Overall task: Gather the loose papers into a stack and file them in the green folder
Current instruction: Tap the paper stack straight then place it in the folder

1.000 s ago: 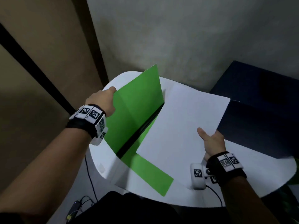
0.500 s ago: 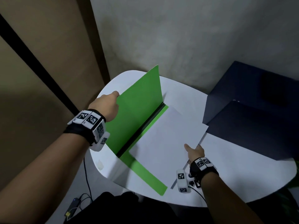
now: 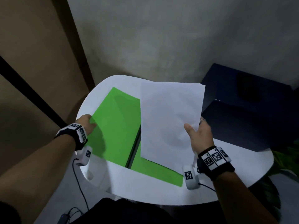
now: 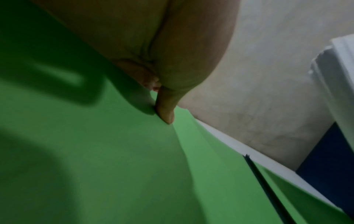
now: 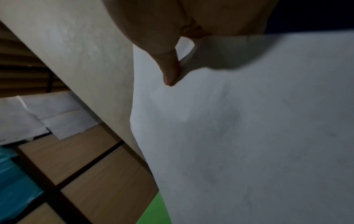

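Observation:
The green folder [image 3: 118, 126] lies spread on the white table [image 3: 145, 189], its dark spine [image 3: 134, 146] running down the middle. My left hand [image 3: 86, 124] pinches the outer edge of the left cover, thumb [image 4: 165, 109] on the green inside face [image 4: 114, 166]. My right hand [image 3: 196, 135] grips the white paper stack [image 3: 169, 120] at its right edge, thumb on top, and holds it lifted and tilted above the folder's right half [image 3: 155, 170]. In the right wrist view the thumb [image 5: 170, 71] presses on the paper stack [image 5: 249, 136].
A dark blue box [image 3: 252, 110] stands at the table's right, close behind the papers. A grey wall [image 3: 161, 38] rises behind the table and a wooden panel [image 3: 32, 54] at the left. Cables [image 3: 80, 191] hang off the table's front left edge.
The left cover has swung down from upright to nearly flat. The paper stack, low on the folder's right half half a second ago, has been lifted and turned more upright.

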{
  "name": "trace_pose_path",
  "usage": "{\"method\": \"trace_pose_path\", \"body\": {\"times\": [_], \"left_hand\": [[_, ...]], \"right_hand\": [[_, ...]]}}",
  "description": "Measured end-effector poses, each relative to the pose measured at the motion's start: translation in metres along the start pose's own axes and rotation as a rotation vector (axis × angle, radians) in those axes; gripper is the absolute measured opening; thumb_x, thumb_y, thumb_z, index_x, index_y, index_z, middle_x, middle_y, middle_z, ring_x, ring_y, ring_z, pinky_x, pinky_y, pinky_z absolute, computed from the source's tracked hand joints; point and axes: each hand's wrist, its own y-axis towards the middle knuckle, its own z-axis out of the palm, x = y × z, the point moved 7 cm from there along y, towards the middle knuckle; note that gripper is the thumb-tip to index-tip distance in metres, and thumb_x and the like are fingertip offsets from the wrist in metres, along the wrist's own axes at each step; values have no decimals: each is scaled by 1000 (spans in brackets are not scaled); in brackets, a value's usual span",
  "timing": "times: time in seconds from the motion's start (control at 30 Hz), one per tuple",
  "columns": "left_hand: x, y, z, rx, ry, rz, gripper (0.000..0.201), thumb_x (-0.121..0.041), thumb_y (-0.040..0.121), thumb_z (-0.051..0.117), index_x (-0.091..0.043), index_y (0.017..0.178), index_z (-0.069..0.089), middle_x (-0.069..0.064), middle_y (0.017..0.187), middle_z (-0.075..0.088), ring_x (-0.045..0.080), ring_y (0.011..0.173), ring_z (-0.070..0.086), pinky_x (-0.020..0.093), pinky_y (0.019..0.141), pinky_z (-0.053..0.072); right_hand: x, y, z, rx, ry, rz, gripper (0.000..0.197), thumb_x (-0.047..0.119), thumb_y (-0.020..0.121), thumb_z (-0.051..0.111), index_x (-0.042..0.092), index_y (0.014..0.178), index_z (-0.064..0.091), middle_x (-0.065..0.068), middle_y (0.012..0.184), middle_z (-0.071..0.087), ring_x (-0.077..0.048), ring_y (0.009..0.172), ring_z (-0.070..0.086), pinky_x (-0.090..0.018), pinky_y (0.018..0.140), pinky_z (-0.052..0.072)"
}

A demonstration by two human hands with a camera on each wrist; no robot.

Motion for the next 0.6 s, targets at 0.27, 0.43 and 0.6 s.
{"method": "trace_pose_path", "body": {"times": [0.27,0.43,0.6], "left_hand": [[-28,-8,-24,-43,109,94,63,-27,88,67,-6,140,40,23,138,53,41,124,52,46,101,45],[-110,-63,7,76,-201,446,112,-88,67,40,-20,154,17,5,160,27,28,146,25,47,117,24],[-183,-114,43,558,-1131,335,146,-79,31,79,-14,149,24,1,145,46,16,126,51,27,98,49]], "right_hand": [[-71,-2,4,-42,275,255,57,29,79,76,25,130,52,-1,130,64,-26,120,61,-60,104,44],[-43,-12,17,30,227,189,29,8,88,67,15,116,61,-11,112,72,-34,106,68,-57,93,53],[25,-16,3,153,185,-69,35,-6,90,60,17,117,60,13,105,74,-4,104,68,-16,87,51]]}}
